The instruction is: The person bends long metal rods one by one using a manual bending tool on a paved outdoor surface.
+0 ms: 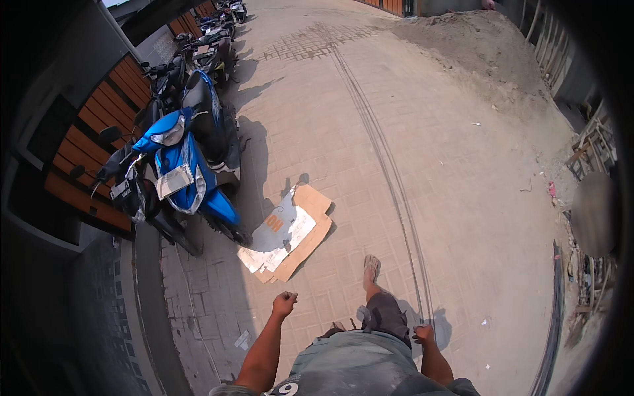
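My left hand (pixel 285 305) hangs out in front of my body, fingers curled in, and I see nothing in it. Beyond it, a flattened sheet of cardboard (pixel 319 234), brown with a white face, lies on the paving, apart from the hand. Close beside my shorts is my right hand (pixel 423 334), its fingers also curled with nothing visible in them. One bare foot (pixel 372 264) is stretched forward on the paving, to the right of the cardboard.
A blue scooter (pixel 173 158) heads a row of parked motorbikes along the left, by an orange slatted gate (pixel 82 158). Thin dark lines (pixel 386 175) run lengthwise on the paving. A sand heap (pixel 489 49) is far right; scrap wood (pixel 591 148) and a black pipe (pixel 553 323) edge the right.
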### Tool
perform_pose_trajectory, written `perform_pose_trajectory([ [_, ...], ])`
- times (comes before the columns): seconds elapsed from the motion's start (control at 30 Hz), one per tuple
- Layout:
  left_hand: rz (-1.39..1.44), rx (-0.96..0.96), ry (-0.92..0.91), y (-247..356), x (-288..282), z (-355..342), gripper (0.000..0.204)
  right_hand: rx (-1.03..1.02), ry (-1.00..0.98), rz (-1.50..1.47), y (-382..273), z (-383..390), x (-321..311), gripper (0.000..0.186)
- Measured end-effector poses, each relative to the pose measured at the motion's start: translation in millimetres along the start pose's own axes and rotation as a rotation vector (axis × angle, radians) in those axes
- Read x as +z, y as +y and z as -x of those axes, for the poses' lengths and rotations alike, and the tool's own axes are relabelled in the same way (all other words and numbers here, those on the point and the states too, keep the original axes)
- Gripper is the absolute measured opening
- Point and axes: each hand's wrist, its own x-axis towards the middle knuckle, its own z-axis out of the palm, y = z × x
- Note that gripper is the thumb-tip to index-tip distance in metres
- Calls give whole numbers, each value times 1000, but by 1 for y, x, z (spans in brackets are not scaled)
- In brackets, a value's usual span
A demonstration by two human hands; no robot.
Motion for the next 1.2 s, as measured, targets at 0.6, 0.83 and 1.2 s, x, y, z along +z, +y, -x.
perform_pose_trajectory([
  [0.6, -153, -362, 30, 230, 44, -298, 45, -505, -76, 146, -816, -341, 140, 46],
  [0.83, -165, -165, -198, 442, 85, -626, 48, -365, 338, 315, -927, -461, 66, 38],
  [1.2, 192, 237, 201, 995, 16, -1119, 49, 236, 158, -76, -1224, -616, 74, 49],
])
